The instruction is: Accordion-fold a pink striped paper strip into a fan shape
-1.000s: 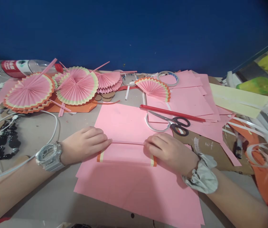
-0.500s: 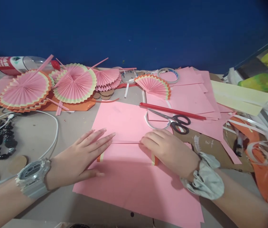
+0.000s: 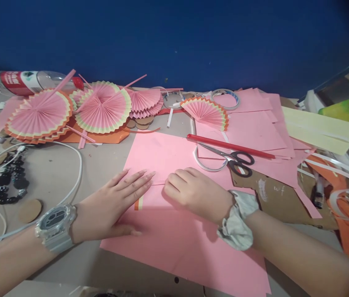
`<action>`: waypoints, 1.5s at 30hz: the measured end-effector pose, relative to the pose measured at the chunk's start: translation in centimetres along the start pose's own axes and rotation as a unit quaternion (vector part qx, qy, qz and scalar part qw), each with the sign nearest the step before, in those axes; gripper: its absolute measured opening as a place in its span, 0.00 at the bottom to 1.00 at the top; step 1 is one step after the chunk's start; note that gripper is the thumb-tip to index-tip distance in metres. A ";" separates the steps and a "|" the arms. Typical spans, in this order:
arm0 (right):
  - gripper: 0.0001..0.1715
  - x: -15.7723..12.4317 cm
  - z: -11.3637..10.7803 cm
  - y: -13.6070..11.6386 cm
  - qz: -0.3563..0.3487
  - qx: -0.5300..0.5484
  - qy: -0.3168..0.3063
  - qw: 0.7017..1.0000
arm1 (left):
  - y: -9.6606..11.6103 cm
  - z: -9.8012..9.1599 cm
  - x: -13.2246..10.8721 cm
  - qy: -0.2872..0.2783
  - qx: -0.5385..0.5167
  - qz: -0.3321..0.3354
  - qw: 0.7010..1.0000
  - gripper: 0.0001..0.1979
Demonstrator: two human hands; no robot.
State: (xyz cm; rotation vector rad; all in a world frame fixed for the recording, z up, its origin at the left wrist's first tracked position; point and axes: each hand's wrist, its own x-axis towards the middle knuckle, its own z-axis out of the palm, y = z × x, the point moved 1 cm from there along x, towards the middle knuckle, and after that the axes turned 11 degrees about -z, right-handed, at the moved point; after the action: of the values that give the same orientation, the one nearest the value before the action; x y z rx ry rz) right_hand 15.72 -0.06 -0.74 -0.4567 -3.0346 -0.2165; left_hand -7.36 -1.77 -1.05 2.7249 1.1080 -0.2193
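Observation:
My left hand point(image 3: 114, 205) lies flat on the left side of a folded pink sheet of paper point(image 3: 152, 197), fingers outstretched. My right hand point(image 3: 189, 187) is closed, knuckles up, and rests on the same sheet along its fold line. Its fingertips are tucked under, so anything inside them is hidden. Below the folded part, a larger pink sheet point(image 3: 186, 255) spreads toward the table's front edge. An orange and pale yellow strip end point(image 3: 139, 203) shows beside my left fingers. Just beyond my right hand lie black-handled scissors point(image 3: 239, 160) and a red stick-like rod point(image 3: 233, 147).
Pleated paper fans point(image 3: 103, 108) stand along the back, near a plastic bottle point(image 3: 22, 82). A tape roll point(image 3: 225, 99) lies by stacked pink paper point(image 3: 251, 123). A white cable point(image 3: 80, 165) and a black bead bracelet point(image 3: 10, 181) are at left. Brown cardboard point(image 3: 273, 198) lies right.
My right hand has slid left along the fold, closer to my left hand. My left hand stays flat on the paper. The whole view has shifted slightly.

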 end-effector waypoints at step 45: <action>0.12 -4.9 0.4 2.9 -0.008 -0.050 0.018 0.999 | 1.7 -0.5 5.6 0.002 -0.045 0.079 0.996 0.44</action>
State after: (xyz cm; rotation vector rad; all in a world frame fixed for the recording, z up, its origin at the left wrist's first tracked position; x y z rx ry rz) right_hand 21.27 1.37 -1.22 -0.4296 -3.0025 -0.3756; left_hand -2.15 0.95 -1.50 2.7162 0.8742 -0.1354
